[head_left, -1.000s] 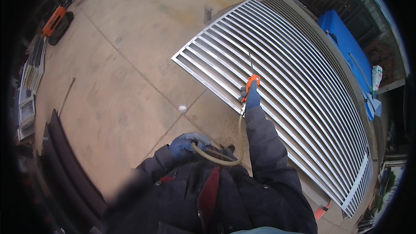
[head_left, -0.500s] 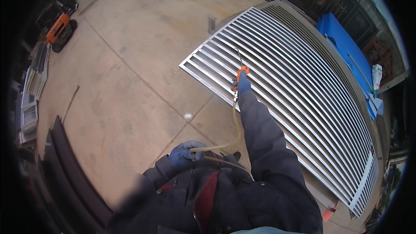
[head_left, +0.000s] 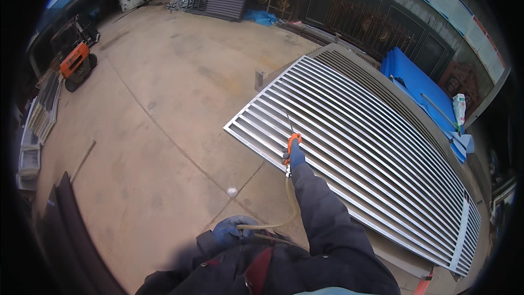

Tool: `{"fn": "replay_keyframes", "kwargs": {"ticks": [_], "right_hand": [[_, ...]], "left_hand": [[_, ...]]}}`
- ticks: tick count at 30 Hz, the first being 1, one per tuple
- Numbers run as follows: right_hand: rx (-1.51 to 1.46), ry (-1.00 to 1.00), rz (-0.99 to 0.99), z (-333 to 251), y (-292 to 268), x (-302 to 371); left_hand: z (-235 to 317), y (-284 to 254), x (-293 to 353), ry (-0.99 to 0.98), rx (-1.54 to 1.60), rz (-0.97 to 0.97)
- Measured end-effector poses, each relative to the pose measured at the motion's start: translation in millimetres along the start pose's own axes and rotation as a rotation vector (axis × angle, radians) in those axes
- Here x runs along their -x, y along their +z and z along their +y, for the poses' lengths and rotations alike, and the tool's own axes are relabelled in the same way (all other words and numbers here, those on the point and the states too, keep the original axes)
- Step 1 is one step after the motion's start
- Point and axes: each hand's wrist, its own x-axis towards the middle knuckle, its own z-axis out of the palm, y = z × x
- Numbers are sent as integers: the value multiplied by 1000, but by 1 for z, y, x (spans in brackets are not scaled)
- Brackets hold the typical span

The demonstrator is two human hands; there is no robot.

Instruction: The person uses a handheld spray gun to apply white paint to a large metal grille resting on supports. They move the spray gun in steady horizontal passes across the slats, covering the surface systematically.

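Observation:
My right hand (head_left: 296, 154), in a blue glove, is wrapped round an orange air blow gun (head_left: 293, 141). Its thin nozzle points forward over the left end of a large silver slatted metal panel (head_left: 349, 147). From the gun's lower end a yellowish hose (head_left: 293, 202) curves back toward my body. My left hand (head_left: 232, 230), also blue-gloved, is closed on that hose close to my waist, left of the panel. The panel lies flat on a support, its parallel bars running from upper left to lower right.
An orange forklift (head_left: 76, 63) stands at the far left. Blue sheets (head_left: 423, 87) and a white bag (head_left: 459, 109) lie beyond the panel. Dark metal profiles (head_left: 76, 235) are at the near left. A small round pale object (head_left: 232, 191) sits on the concrete floor (head_left: 164, 114).
The view has tilted up, showing more of the yard's far side. Both hands appear lower in the picture. My grip on the blow gun and the hose is the same.

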Motion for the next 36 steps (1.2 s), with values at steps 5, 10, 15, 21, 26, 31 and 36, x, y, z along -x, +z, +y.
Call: {"fn": "replay_keyframes", "kwargs": {"ticks": [5, 10, 15, 21, 26, 31, 36], "right_hand": [[103, -35, 16, 34, -34, 51], [54, -6, 5, 54, -42, 91], [55, -12, 1, 70, -39, 122], [10, -70, 43, 80, -31, 150], [-14, -53, 1, 84, -13, 163], [4, -124, 36, 113, 16, 165], [-101, -72, -20, 158, 43, 167]], "left_hand": [[-17, 2, 18, 117, 44, -57], [-53, 4, 52, 142, 71, -10], [-85, 14, 97, 126, -61, 128], [-118, 29, 153, 154, -15, 139], [-126, 37, 186, 204, 77, 115], [-120, 32, 232, 126, 38, 175], [-110, 3, 279, 88, 45, 145]]}}
